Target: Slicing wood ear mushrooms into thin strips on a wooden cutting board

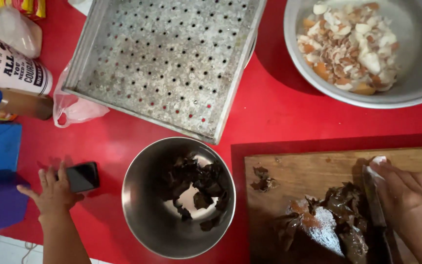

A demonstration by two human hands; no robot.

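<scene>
We are pressing our right hand [409,205] down at the lower right of the frame, fingers laid flat and closed along the spine of a knife [376,205], whose blade is running nearly top to bottom of the picture. The dark, wet fungus pieces [335,220] are lying heaped on the wooden cutting board [308,168], directly to the frame-left of the blade and touching it, so the pile is sitting on the side away from our palm. Our left hand [54,193] is resting well apart at the lower left, fingers spread and open on the red table [269,107], fingertips touching a black phone [82,176]. Between the two hands a steel bowl [145,215] is holding more dark pieces. The right hand is by far the nearer to the heap.
</scene>
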